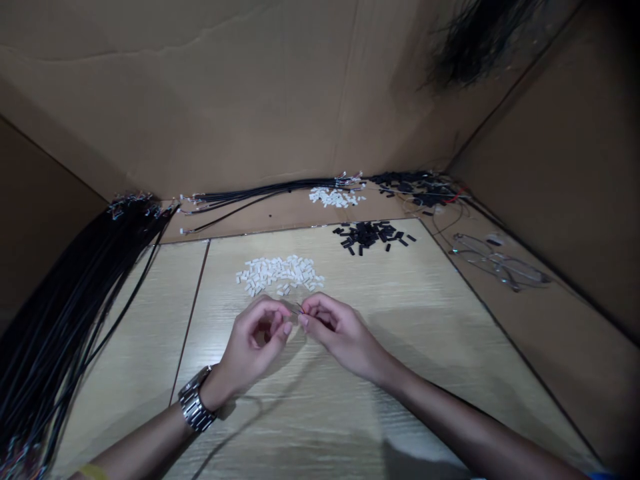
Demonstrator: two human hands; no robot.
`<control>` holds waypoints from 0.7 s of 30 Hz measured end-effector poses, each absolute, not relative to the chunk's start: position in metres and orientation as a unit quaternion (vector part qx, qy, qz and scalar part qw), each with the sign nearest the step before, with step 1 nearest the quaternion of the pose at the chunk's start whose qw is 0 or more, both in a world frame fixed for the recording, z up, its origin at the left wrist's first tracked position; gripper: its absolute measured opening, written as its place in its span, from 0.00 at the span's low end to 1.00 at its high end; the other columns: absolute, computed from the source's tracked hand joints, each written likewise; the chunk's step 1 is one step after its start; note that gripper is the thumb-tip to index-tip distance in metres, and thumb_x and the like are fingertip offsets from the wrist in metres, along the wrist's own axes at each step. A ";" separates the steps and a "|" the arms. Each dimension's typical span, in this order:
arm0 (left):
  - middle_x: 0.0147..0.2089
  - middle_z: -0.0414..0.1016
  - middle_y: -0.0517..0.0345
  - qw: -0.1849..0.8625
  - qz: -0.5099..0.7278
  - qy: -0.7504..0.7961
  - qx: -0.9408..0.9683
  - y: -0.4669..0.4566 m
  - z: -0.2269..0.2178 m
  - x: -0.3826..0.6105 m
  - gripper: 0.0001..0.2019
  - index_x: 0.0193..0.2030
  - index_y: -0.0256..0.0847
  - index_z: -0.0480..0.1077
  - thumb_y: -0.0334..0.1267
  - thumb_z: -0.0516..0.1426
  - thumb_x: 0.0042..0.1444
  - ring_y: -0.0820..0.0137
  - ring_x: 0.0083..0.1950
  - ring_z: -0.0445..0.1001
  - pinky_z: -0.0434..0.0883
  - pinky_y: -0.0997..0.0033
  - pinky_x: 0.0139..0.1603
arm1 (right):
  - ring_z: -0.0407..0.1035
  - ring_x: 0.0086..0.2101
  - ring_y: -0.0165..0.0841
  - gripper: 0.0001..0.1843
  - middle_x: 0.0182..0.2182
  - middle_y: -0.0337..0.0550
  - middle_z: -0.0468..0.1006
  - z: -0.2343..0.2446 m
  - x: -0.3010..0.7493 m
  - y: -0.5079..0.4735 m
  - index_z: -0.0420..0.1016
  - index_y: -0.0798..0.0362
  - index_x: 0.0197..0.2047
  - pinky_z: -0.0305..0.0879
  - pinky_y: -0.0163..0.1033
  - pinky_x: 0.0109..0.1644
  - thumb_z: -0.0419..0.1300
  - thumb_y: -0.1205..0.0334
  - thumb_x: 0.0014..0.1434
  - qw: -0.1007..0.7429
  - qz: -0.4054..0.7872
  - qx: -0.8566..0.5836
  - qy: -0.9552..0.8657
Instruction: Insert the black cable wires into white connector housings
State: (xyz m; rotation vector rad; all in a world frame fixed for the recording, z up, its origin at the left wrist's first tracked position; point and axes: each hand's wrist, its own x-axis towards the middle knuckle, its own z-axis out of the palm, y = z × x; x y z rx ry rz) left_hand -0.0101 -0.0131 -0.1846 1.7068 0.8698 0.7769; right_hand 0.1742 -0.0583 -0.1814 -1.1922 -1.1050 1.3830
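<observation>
My right hand point(345, 330) is closed in a pinch on the end of a cable. Thin coloured wires point(300, 309), one of them red, stick out from between its thumb and forefinger toward the left. A dark stretch of cable point(465, 404) shows along the right forearm. Facing it, my left hand point(260, 333) has its fingers curled, thumb and forefinger tips close together beside the wire ends. Whatever those tips hold, if anything, is too small to make out. Just beyond both hands lies a pile of small white connector housings point(280, 272).
Short black tube pieces point(370, 235) lie behind on the right. A thick bundle of black cables point(65, 327) covers the left side. More cables point(260, 192) and white housings point(335, 197) line the back cardboard wall. Glasses point(500, 261) rest at the right; dark strands point(475, 47) hang above.
</observation>
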 end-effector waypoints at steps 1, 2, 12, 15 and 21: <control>0.33 0.69 0.59 0.508 0.319 0.365 0.712 -0.013 -0.185 -0.010 0.05 0.42 0.41 0.72 0.40 0.60 0.64 0.73 0.31 0.67 0.65 0.76 0.29 | 0.58 0.27 0.28 0.12 0.25 0.32 0.63 -0.181 0.174 -0.058 0.69 0.51 0.34 0.55 0.35 0.32 0.63 0.53 0.61 0.482 0.566 -0.490 -0.455; 0.33 0.70 0.59 0.509 0.315 0.371 0.711 -0.013 -0.185 -0.010 0.05 0.41 0.41 0.73 0.40 0.60 0.63 0.72 0.31 0.67 0.65 0.75 0.29 | 0.58 0.27 0.28 0.12 0.25 0.32 0.63 -0.181 0.174 -0.058 0.69 0.51 0.34 0.55 0.35 0.32 0.64 0.53 0.61 0.482 0.564 -0.491 -0.455; 0.33 0.72 0.60 0.421 0.340 0.335 0.771 -0.015 -0.182 -0.008 0.02 0.40 0.42 0.75 0.34 0.60 0.64 0.72 0.33 0.69 0.65 0.73 0.32 | 0.58 0.25 0.27 0.09 0.25 0.32 0.64 -0.181 0.177 -0.058 0.69 0.51 0.36 0.56 0.33 0.29 0.59 0.55 0.64 0.470 0.545 -0.492 -0.489; 0.33 0.72 0.59 0.406 0.362 0.312 0.779 -0.012 -0.180 -0.010 0.01 0.39 0.42 0.73 0.33 0.60 0.64 0.72 0.33 0.70 0.66 0.73 0.32 | 0.61 0.26 0.27 0.09 0.26 0.34 0.66 -0.179 0.178 -0.059 0.69 0.52 0.36 0.57 0.33 0.30 0.57 0.56 0.66 0.453 0.529 -0.491 -0.523; 0.45 0.73 0.50 0.261 0.295 0.326 0.859 0.029 -0.179 -0.027 0.06 0.47 0.39 0.73 0.33 0.57 0.66 0.64 0.46 0.72 0.70 0.65 0.45 | 0.65 0.30 0.31 0.06 0.29 0.38 0.70 -0.176 0.188 -0.061 0.69 0.51 0.37 0.61 0.35 0.35 0.55 0.60 0.67 0.425 0.404 -0.547 -0.597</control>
